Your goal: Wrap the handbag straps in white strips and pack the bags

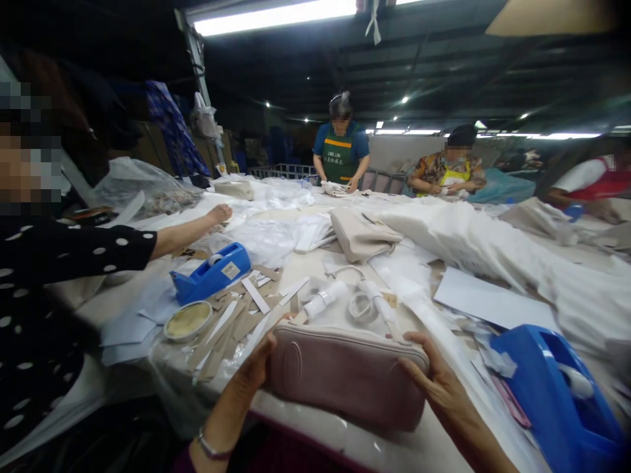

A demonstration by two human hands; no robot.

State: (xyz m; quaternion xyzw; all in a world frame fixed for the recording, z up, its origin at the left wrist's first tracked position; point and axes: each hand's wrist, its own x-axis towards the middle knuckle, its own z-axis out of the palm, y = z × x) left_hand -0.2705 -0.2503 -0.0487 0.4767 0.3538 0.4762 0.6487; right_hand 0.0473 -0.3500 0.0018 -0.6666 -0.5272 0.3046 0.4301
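Observation:
A dusky-pink handbag (340, 374) lies at the near edge of the worktable, its broad smooth face turned toward me. My left hand (259, 361) grips its left end, with the fingers partly hidden behind the bag. At the other end, my right hand (426, 371) has the bag's upper corner between thumb and fingers. Beyond the bag's top edge, its handles are wrapped in white padding (325, 299) and stretch away over the table. A clear plastic piece sits between them.
Blue tape dispensers stand at left (211, 272) and right (557, 401). Cardboard strips (236, 322) and a round tub (188, 320) lie left. A beige bag (362, 233) rests farther back. A co-worker's polka-dot sleeve (98, 249) reaches in from the left; other people stand across the table.

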